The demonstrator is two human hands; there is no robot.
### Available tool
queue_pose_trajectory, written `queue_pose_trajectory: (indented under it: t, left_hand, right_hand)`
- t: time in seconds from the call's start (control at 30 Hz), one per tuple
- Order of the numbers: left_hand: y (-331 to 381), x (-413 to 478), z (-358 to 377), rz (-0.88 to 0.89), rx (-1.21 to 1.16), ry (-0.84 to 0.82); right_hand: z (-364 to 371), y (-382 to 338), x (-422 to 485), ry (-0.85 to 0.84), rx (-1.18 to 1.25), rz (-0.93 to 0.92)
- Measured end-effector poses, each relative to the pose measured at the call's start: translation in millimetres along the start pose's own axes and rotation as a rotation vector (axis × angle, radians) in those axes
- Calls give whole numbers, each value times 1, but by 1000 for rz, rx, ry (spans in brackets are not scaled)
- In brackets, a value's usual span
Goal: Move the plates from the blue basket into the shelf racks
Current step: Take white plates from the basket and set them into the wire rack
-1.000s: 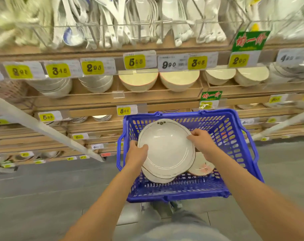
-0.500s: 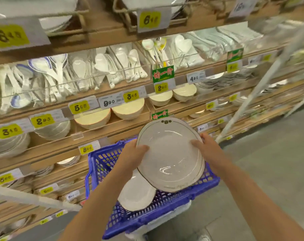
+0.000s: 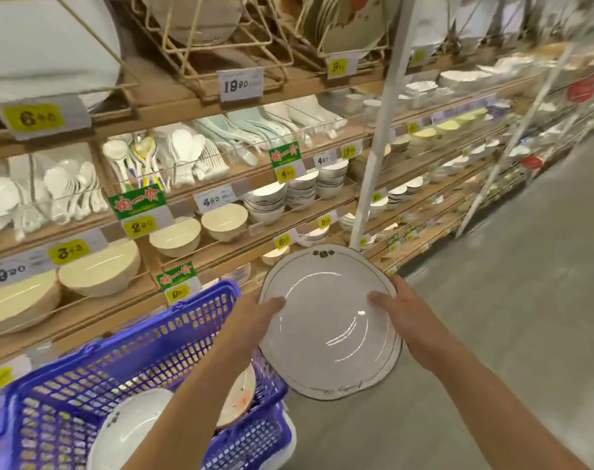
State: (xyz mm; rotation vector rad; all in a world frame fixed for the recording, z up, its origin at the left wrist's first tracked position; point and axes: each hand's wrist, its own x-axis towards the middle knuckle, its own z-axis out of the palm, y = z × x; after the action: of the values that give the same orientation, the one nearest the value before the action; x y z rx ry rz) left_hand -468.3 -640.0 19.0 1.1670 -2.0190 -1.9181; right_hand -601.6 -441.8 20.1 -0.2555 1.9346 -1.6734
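Observation:
I hold a stack of white plates [image 3: 326,320] with a thin dark rim line and a small flower mark, lifted clear of the blue basket [image 3: 126,361] and to its right, above the floor. My left hand [image 3: 255,320] grips the stack's left edge and my right hand [image 3: 400,317] its right edge. In the basket lie another white plate [image 3: 133,432] with the same flower mark and a smaller plate [image 3: 238,398], partly hidden by my left forearm. Wire shelf racks [image 3: 221,52] with upright plates stand on the top shelf.
Wooden shelves [image 3: 187,106] on the left carry spoons, cream bowls [image 3: 99,269] and stacked white bowls [image 3: 299,191] behind yellow price tags. A white upright post [image 3: 380,130] rises just beyond the plates. Grey floor [image 3: 512,300] stretches to the right along the aisle.
The plate stack has come up out of the basket and moved right, past its edge. My view has turned up and right, bringing the top racks into sight.

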Motion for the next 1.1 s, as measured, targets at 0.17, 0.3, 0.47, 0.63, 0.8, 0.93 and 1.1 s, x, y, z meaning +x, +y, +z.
queue_pose_trajectory:
  t: [0.17, 0.3, 0.47, 0.63, 0.8, 0.93, 1.1]
  left_hand:
    - [29, 3, 59, 18, 15, -34]
    - [51, 10, 87, 47, 36, -60]
    - [80, 23, 98, 91, 16, -25]
    - [108, 43, 97, 130, -95, 63]
    - [137, 64, 91, 209, -242, 163]
    - [166, 84, 74, 302, -193, 200]
    - [192, 100, 41, 436, -197, 272]
  right_hand:
    - [-63, -14, 4, 15, 1, 24]
    - [-94, -31, 15, 53, -1, 48]
    - [-110, -52, 42, 63, 35, 56]
    - [-110, -77, 75, 32, 42, 38]
    - [-101, -114, 114, -21, 49, -4]
    - [-86, -148, 144, -71, 47, -82]
    - [-56, -194, 175, -178, 72, -224]
